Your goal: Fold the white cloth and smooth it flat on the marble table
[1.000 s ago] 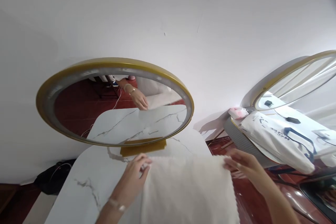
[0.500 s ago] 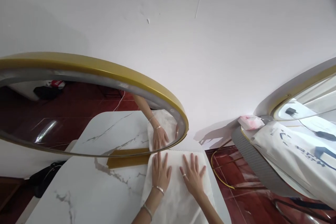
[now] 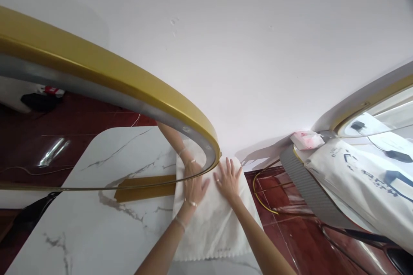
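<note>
A white cloth [image 3: 213,227] lies spread on the white marble tabletop [image 3: 84,236], its scalloped hem toward me. My left hand [image 3: 194,189] rests flat on the cloth with fingers apart, close under the gold rim of a round mirror [image 3: 135,81]. My right hand [image 3: 227,178] presses flat on the cloth's far end, fingers spread, a ring on one finger. Bracelets sit on my left wrist. The mirror shows a reflected arm and cloth.
The mirror's gold stand [image 3: 142,187] sits left of the cloth. To the right is dark red floor with a yellow cable [image 3: 261,200], a second gold-rimmed mirror [image 3: 371,107], a white printed bag [image 3: 358,180] and a pink packet [image 3: 306,139]. A white wall stands behind.
My view has moved closer to the mirror, which now fills the left. Both hands slid forward along the cloth toward the wall, staying flat on it.
</note>
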A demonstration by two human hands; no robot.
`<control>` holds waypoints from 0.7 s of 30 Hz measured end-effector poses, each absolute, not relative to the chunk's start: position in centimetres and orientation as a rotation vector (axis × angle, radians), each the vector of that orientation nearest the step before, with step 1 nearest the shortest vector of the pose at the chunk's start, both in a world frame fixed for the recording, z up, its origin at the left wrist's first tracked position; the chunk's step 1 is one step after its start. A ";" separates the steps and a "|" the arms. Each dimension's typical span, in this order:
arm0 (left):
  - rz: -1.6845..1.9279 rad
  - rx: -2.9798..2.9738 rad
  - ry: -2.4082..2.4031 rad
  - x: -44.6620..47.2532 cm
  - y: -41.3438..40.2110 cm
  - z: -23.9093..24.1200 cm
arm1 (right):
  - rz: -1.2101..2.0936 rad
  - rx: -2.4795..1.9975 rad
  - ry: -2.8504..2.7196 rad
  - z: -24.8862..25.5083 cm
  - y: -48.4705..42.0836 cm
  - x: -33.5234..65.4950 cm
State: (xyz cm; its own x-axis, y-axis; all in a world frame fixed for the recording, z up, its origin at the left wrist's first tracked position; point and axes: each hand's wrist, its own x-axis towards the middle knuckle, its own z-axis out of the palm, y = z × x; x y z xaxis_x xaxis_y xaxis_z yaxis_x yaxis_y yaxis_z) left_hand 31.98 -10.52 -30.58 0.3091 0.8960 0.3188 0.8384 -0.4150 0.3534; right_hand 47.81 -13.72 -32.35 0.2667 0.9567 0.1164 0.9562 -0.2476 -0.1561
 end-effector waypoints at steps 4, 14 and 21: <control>0.627 2.741 1.538 27.5 -20.4 -31.8 | -0.162 -2.178 -1.926 -33.2 -24.5 45.6; 0.538 2.761 1.575 27.7 -19.9 -33.3 | -0.166 -2.137 -2.053 -33.1 -25.7 46.8; 0.416 2.608 1.589 32.6 -12.8 -32.2 | 0.041 -2.251 -2.043 -31.7 -16.2 50.3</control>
